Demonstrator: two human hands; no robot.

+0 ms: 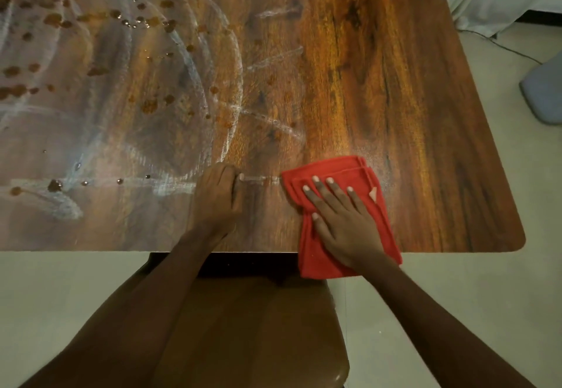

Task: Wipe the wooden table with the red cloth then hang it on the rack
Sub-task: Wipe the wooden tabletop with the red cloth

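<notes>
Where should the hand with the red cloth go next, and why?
Probably slide the right hand and red cloth leftward. The wooden table looks clean on the right, but brown spots and white smears cover its left half, beyond the left hand resting on the wood.

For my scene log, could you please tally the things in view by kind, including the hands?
Hands: 2 (left hand, right hand)
Red cloth: 1
Wooden table: 1
Chair: 1
Total: 5
</notes>
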